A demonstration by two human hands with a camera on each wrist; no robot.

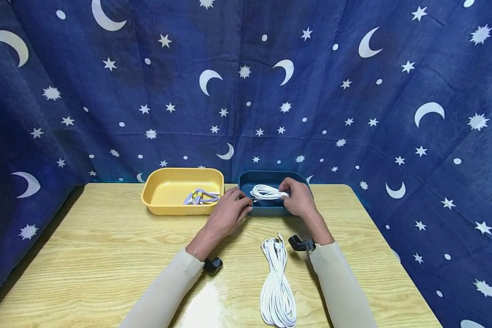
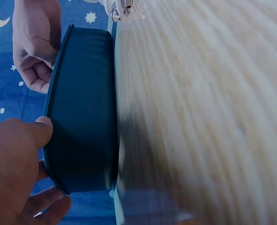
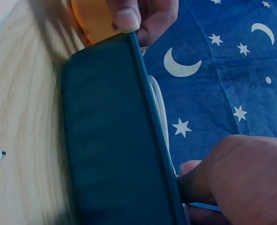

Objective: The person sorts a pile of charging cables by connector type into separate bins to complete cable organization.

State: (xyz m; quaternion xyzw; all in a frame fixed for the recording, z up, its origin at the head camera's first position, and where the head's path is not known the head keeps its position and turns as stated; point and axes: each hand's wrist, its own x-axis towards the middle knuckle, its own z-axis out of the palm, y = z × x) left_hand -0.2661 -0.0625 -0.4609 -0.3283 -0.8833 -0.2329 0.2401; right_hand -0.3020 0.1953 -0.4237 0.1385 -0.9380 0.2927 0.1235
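Observation:
A dark blue bin (image 1: 270, 211) stands at the table's back edge. At its left end is my left hand (image 1: 228, 208), thumb (image 2: 44, 129) on the rim at the front corner and fingers round the end wall. My right hand (image 1: 300, 199) reaches over the bin's right side and pinches the right end of a coiled white cable (image 1: 265, 192) inside the bin's outline. A cable end lies close to the left fingertips. In the right wrist view the bin's wall (image 3: 115, 131) hides most of the coil and the right fingertips.
Left of the blue bin stands a yellow bin (image 1: 180, 210) holding a bundled light purple cable (image 1: 202, 198). A longer white cable bundle (image 1: 277, 291) lies on the wooden table (image 1: 106, 259) between the forearms. Behind hangs a blue curtain (image 1: 246, 109) with moons and stars.

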